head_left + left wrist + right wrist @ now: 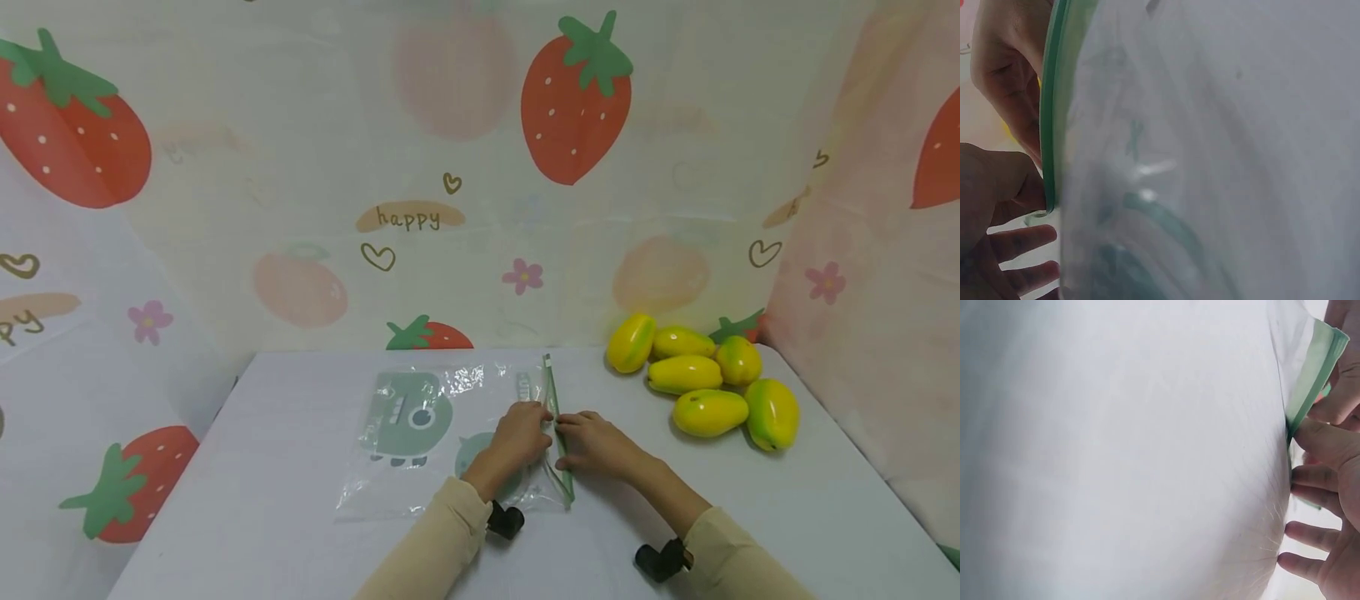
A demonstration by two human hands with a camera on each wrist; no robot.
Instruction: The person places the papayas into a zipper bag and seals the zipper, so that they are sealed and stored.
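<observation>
A clear zip bag [408, 492] with green cartoon animal prints lies flat on the white table. Its green-edged mouth [566, 487] faces right and parts slightly toward the near end. My left hand [517, 442] pinches one side of the mouth; in the left wrist view its thumb and a finger grip the green strip [1049, 125] while other fingers stay spread. On the opposite side, my right hand [603, 448] pinches the edge, and the right wrist view shows its thumb at the green strip [1319, 372]. Exact fingertip contact is partly hidden.
Several yellow-green mangoes [708, 412] lie grouped at the table's back right, beyond my right hand. A strawberry-printed cloth [480, 275] hangs behind the table [277, 492] and at both sides. Black wrist cameras [660, 562] sit under my cuffs.
</observation>
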